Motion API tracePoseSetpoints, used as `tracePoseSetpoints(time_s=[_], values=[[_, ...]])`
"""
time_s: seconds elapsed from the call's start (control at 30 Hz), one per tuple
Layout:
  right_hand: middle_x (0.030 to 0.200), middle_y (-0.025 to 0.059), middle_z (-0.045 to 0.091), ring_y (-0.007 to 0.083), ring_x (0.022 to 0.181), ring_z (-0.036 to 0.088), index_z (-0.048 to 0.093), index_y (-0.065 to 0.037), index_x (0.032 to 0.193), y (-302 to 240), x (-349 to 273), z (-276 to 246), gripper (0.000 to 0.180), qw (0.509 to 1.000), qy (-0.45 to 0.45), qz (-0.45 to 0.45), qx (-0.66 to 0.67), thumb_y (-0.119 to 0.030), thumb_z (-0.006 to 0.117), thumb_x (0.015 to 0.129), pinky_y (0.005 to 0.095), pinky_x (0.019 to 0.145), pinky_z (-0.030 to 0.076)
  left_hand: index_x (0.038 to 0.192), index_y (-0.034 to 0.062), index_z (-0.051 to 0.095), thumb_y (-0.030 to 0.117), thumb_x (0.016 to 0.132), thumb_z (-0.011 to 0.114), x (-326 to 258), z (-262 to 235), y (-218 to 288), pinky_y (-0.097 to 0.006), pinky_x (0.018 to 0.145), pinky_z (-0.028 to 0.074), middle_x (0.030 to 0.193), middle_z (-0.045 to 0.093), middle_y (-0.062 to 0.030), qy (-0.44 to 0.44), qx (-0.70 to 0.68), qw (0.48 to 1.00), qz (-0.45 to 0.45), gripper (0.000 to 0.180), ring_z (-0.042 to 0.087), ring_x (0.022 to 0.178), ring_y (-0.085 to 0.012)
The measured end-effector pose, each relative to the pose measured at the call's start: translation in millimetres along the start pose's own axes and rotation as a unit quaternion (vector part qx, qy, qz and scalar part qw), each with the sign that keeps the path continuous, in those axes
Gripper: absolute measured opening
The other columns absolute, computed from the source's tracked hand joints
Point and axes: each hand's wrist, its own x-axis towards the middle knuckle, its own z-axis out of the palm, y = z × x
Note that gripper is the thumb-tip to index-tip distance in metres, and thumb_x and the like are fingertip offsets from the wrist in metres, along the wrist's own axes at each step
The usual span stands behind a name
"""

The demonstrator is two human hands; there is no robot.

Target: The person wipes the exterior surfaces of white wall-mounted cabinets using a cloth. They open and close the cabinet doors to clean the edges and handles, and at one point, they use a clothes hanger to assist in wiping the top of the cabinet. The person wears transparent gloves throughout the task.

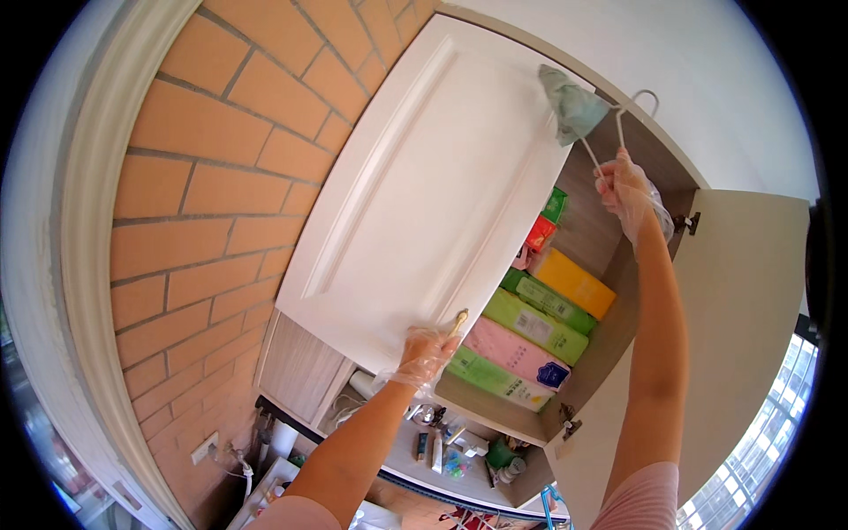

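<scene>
I am seeing my gloved left hand (426, 352) closing on the brass knob (460, 317) of the white cabinet door (424, 194), while my right hand (625, 190), at two o'clock, is gripping a wire hanger (618, 115) carrying a grey-green cloth (572, 108) above the stacked packages (530, 340).

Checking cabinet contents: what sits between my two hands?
Head view: stacked colourful boxes on the cabinet shelf lie between left hand and right hand.

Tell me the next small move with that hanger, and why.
Probably lift the right hand a little further and push the white hanger with its green cloth into the cupboard's top; the left hand holds the door open.
</scene>
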Motion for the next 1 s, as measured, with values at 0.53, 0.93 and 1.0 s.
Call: tracePoseSetpoints(time_s=[0.53, 0.93, 1.0], values=[[0.052, 0.0050, 0.047, 0.0155, 0.036, 0.041, 0.048, -0.007, 0.073, -33, 45, 97, 0.048, 1.000, 0.005, 0.013, -0.027, -0.050, 0.038, 0.092, 0.0280, 0.035, 0.031, 0.061, 0.0047, 0.060, 0.035, 0.088, 0.050, -3, 2, 3, -0.044, 0.073, 0.040, 0.056, 0.055, -0.0116, -0.041, 0.043, 0.998, -0.024, 0.041, 0.054, 0.057, -0.0286], [0.084, 0.0136, 0.061, 0.0228, 0.078, 0.057, 0.058, -0.005, 0.110, -8, 70, 76, 0.048, 0.943, -0.019, -0.293, -0.153, -0.043, 0.034, 0.094, 0.0353, 0.076, 0.045, 0.076, 0.0056, 0.065, 0.033, 0.086, 0.053, 0, -4, 1, -0.043, 0.069, 0.041, 0.056, 0.055, -0.0115, -0.027, 0.039, 0.999, -0.005, 0.032, 0.054, 0.057, -0.0292], [0.094, 0.0141, 0.061, 0.0246, 0.085, 0.057, 0.059, -0.007, 0.109, 0, 97, 81, 0.046, 0.926, 0.006, -0.334, -0.177, -0.042, 0.034, 0.094, 0.0355, 0.078, 0.045, 0.074, 0.0056, 0.065, 0.034, 0.087, 0.052, -1, -2, 4, -0.043, 0.069, 0.041, 0.056, 0.055, -0.0117, -0.024, 0.020, 1.000, 0.001, 0.034, 0.054, 0.056, -0.0293]])
